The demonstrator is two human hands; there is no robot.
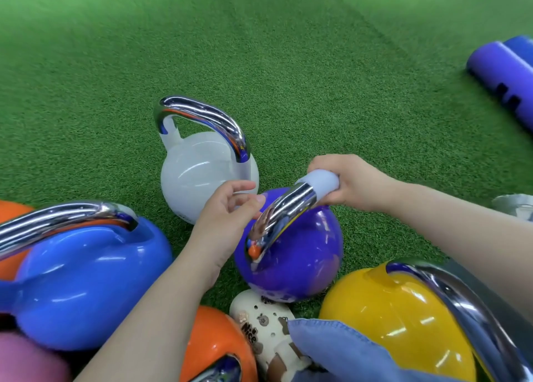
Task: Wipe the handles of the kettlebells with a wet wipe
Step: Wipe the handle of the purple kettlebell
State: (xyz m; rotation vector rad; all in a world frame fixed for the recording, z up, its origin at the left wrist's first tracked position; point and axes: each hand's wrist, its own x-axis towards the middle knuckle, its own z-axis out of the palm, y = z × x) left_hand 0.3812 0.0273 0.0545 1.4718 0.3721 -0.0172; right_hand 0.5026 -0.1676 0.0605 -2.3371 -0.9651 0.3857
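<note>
Nearest the camera lie a fold of blue cloth [340, 350] and a cream clog [266, 332] dotted with holes and small charms, both on green artificial turf [288, 64], a short dense pile that fills the whole floor. Around them stand glossy, ball-shaped kettlebells with curved chrome handles: an orange kettlebell [215, 344] at the bottom edge, a yellow kettlebell [395, 318] to the right, a blue kettlebell [86, 283] to the left with a second orange one [11, 237] partly hidden behind it, and a blurred pink shape [26, 361] in the bottom left corner that cannot be identified.

Between the forearms sits the purple kettlebell [294, 254]. The right hand [354, 181] grips the far end of its mirror-bright handle [284, 217], fingers curled round a white wet wipe [323, 182] wrapped on the bar. The left hand [227, 217] hovers just beside the near part of the handle, fingers loosely curled and holding nothing; whether the fingertips touch the metal cannot be told.

Behind stands a white kettlebell [199, 176], upright, its handle untouched. That makes 6 kettlebells clearly seen. Far right lie 2 purple-blue foam rolls [501, 70], side by side.
</note>
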